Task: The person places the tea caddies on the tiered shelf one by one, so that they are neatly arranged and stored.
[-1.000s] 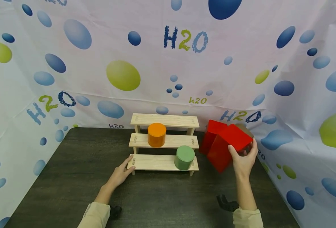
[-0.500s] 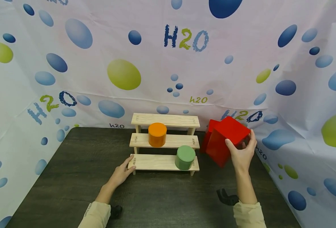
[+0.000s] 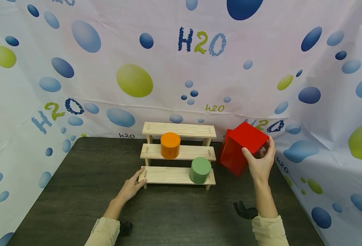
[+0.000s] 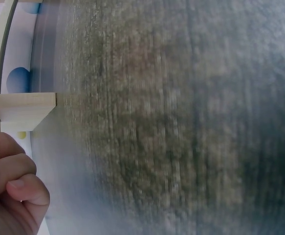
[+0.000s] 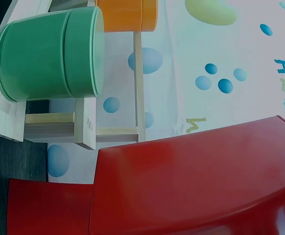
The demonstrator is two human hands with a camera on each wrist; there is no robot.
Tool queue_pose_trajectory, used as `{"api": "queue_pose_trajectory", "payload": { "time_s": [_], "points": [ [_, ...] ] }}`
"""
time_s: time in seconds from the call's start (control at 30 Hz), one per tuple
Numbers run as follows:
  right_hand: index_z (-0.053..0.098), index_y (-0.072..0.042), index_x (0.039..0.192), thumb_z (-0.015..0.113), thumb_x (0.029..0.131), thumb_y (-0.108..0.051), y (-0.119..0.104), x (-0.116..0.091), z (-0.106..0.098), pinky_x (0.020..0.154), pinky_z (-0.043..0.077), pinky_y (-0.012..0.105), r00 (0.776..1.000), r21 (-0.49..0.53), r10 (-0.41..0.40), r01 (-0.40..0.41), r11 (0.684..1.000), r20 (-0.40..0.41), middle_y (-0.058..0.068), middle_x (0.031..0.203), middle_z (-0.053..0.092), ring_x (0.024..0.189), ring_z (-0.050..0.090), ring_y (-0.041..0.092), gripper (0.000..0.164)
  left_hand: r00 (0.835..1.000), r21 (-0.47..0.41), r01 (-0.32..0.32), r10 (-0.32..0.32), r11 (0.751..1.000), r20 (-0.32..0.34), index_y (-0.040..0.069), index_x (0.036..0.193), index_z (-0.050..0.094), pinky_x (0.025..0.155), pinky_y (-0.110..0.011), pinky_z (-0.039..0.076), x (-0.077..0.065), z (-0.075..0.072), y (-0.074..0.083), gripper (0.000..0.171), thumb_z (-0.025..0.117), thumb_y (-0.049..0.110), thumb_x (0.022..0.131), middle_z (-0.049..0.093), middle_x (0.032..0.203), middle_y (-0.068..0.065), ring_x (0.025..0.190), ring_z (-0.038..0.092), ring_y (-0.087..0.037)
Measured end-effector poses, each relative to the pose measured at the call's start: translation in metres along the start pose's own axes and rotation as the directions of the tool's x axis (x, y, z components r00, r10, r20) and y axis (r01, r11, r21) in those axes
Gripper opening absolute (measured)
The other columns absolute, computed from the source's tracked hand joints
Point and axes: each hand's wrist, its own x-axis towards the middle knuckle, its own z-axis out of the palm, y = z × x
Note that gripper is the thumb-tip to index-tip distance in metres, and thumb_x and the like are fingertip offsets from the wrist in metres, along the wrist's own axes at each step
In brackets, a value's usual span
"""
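Note:
My right hand (image 3: 261, 167) pinches a red box (image 3: 248, 136) between thumb and fingers at its near right corner. The box is tilted, to the right of a three-step wooden shelf (image 3: 165, 175); its red side fills the lower right wrist view. Another red piece (image 3: 223, 150) shows behind it, mostly hidden. My left hand (image 3: 130, 188) grips the left end of the lowest step, with curled fingers (image 4: 22, 178) seen beside the wood in the left wrist view. A green round tin (image 3: 200, 171) stands at the right of that step. An orange round tin (image 3: 170, 146) stands on the middle step.
The shelf's top step (image 3: 179, 130) bears nothing. Below lies a dark wood-grain table (image 3: 181, 215). A patterned curtain (image 3: 168, 68) hangs close behind the shelf and along both sides. Black wrist-camera mounts (image 3: 245, 210) jut inward from the wrists.
My right hand has moved the red box slightly up and back, and its tilt has changed. A brownish piece behind it is now hidden. The left hand stays on the shelf.

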Motion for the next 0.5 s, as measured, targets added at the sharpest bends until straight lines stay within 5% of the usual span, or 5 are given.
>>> {"api": "queue_pose_trajectory", "payload": {
  "time_s": [0.5],
  "points": [
    [0.027,-0.009,0.141,0.066,0.075,0.001,-0.0039,0.0088,0.0085,0.085,0.044,0.018,0.998,0.147,-0.019,0.01,0.989,0.062,0.0,0.125,0.042,0.106,0.048,0.015,0.077,1.0,0.001,-0.015,0.015,1.0,-0.012,0.01,0.143,0.031,0.043,-0.024,0.027,-0.0006,0.0001,-0.0011,0.061,0.055,0.032,0.091,0.034,0.047,0.003,0.041,0.026,-0.009]
  ]
}}
